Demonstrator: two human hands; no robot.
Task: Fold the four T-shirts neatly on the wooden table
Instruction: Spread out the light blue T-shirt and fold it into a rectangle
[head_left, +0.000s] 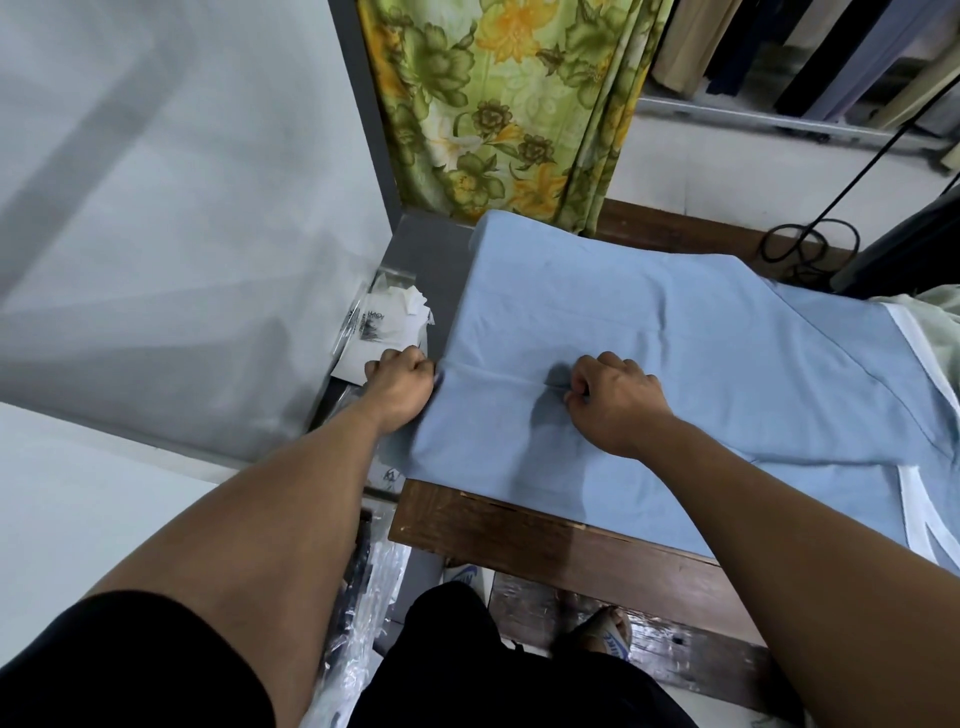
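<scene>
Beyond the T-shirt (649, 364): floral curtain (498, 104), black cable (802, 244).

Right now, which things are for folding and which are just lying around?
For the job: blue T-shirt, wooden table, left hand and right hand gripping it.
Lying about: flowered curtain, black cable, white papers, plastic wrap.

The T-shirt (675, 364) is plain light blue with white trim at its right edge. The table (519, 530) is dark brown wood with a streaky grain. The curtain (498, 104) is pale green, patterned with large yellow-orange flowers and olive leaves. The wall (156, 182) is pale grey-white and the ledge (426, 260) mid grey. The cable (800, 244) is black. The paper (379, 332) is white with black print.
</scene>
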